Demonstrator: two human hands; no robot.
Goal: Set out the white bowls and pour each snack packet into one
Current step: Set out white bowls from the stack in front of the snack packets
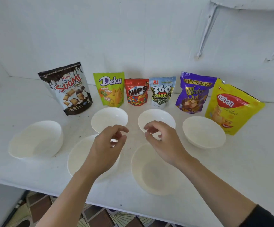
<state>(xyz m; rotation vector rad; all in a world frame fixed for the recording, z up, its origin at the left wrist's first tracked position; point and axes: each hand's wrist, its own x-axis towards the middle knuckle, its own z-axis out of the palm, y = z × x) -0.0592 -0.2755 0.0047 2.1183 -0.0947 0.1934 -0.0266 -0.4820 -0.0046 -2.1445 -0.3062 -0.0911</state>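
Hovering over the bowls, nothing poured yet

Left hand (106, 145) and right hand (164, 145) hang side by side above mid-surface (247, 161). Each grip is loose, fingers half curled, holding nothing. White bowls (204, 131): six, all apparently empty. Snack packets (67, 89): six, upright in a row against the wall (133, 38), beyond the bowls, straight ahead of both hands. Nips packet (137, 92) is nearest the left hand, 360 Kuaci packet (161, 92) nearest the right. Next reach likely goes forward.
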